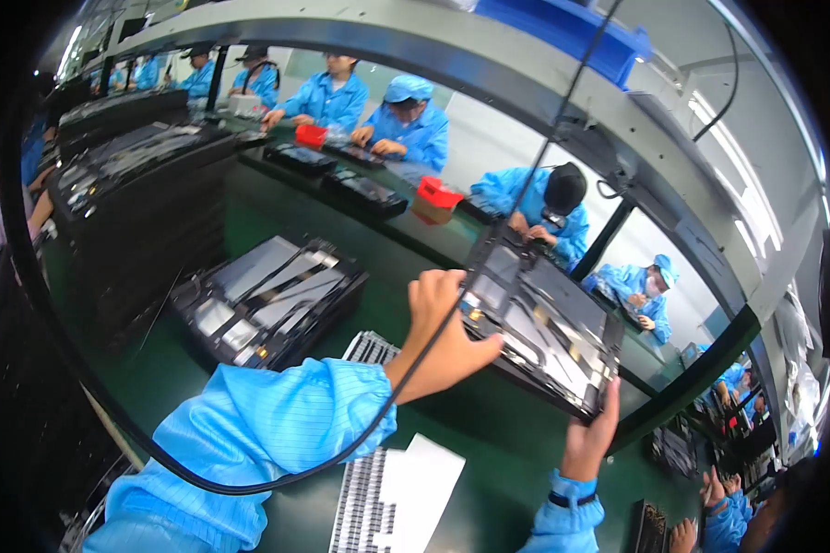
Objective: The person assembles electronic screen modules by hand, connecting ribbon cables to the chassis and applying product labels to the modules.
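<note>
Glossy blue, finely ribbed cloth formed the creased sleeves [258,424], with a dark band [572,500] around the right wrist. Right of centre, a shallow black tray [539,387] was held tilted above the bench; flat silvery-grey panels [567,346], crossed by thin black strips, lay in it. The left hand [438,336] grasped its left end, thumb along the near edge; the right hand [592,435] gripped its lower right corner, thumb up, other fingers mostly hidden. Similar parts topped a black tray stack [323,313] at centre left. Smooth green benchtop [489,461] carried white paper [429,484] at lower centre. Blue-clad workers [410,129] sat across the top, beneath a grey metal beam [341,28].
</note>
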A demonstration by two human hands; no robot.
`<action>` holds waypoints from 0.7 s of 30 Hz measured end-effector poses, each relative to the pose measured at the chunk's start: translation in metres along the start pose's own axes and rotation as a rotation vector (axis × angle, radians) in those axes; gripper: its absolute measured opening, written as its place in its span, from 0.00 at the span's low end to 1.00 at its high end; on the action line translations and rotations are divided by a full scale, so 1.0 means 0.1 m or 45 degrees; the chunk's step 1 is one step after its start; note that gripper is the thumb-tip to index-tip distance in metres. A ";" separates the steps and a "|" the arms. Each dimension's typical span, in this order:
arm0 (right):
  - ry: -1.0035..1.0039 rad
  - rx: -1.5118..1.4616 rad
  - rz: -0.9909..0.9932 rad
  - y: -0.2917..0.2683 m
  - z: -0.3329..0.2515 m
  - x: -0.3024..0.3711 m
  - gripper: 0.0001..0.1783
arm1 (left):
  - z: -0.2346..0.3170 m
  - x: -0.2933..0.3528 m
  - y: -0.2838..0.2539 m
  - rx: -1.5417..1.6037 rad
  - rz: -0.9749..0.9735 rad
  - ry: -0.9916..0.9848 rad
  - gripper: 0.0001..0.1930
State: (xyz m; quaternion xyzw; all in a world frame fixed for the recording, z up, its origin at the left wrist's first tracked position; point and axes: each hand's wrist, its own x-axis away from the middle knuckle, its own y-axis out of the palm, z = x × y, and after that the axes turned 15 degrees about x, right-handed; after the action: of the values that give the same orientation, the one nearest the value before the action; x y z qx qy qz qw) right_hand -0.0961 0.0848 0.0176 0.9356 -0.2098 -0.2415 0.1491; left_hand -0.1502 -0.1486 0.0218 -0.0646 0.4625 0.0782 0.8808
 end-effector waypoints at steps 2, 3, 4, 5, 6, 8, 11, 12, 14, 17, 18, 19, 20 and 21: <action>0.171 0.001 -0.016 -0.28 -0.10 0.20 0.17 | 0.18 0.18 -0.04 0.115 -0.104 0.003 0.35; 0.206 0.043 0.015 -0.41 -0.18 0.35 0.17 | 0.28 0.29 -0.08 0.218 -0.169 -0.045 0.36; 0.072 0.151 -0.088 -0.66 -0.19 0.54 0.17 | 0.37 0.40 -0.19 0.364 -0.331 -0.142 0.35; 0.304 0.085 -0.076 -0.82 -0.35 0.64 0.16 | 0.42 0.56 -0.28 0.497 -0.456 -0.141 0.35; 0.244 0.152 0.053 -0.94 -0.42 0.91 0.29 | 0.49 0.72 -0.44 0.482 -0.647 -0.209 0.35; 0.055 1.184 -0.143 -1.16 -0.64 1.35 0.30 | 0.54 0.99 -0.78 0.348 -1.015 -0.223 0.33; 0.130 1.325 -0.003 -1.41 -0.74 1.76 0.25 | 0.49 1.36 -1.10 0.115 -1.371 -0.114 0.27; 0.131 1.351 0.001 -1.50 -0.71 1.82 0.24 | 0.43 1.43 -1.13 0.167 -1.335 -0.034 0.26; 0.041 1.343 -0.066 -1.67 -0.61 1.86 0.19 | 0.37 1.45 -1.17 0.222 -1.319 0.038 0.25; 0.529 0.912 0.325 -1.41 -0.63 1.77 0.13 | 0.38 1.48 -1.20 0.250 -1.348 0.013 0.24; 0.531 0.913 0.332 -1.38 -0.62 1.79 0.13 | 0.40 1.48 -1.21 0.233 -1.352 0.024 0.24; 0.169 1.541 0.247 -1.33 -0.60 1.81 0.11 | 0.41 1.49 -1.21 0.237 -1.358 0.025 0.24; -0.229 2.146 0.141 -1.23 -0.60 1.82 0.10 | 0.41 1.51 -1.20 0.230 -1.357 0.028 0.24; -0.222 2.155 0.154 -1.13 -0.61 1.84 0.10 | 0.42 1.51 -1.18 0.227 -1.355 0.033 0.24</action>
State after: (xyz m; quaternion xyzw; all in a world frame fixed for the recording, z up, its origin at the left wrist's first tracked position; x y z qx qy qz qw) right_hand 0.1178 0.1079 -0.0463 0.6971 -0.3800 -0.0663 -0.6044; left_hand -0.0089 -0.2452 -0.0742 -0.2161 0.3817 -0.4193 0.7949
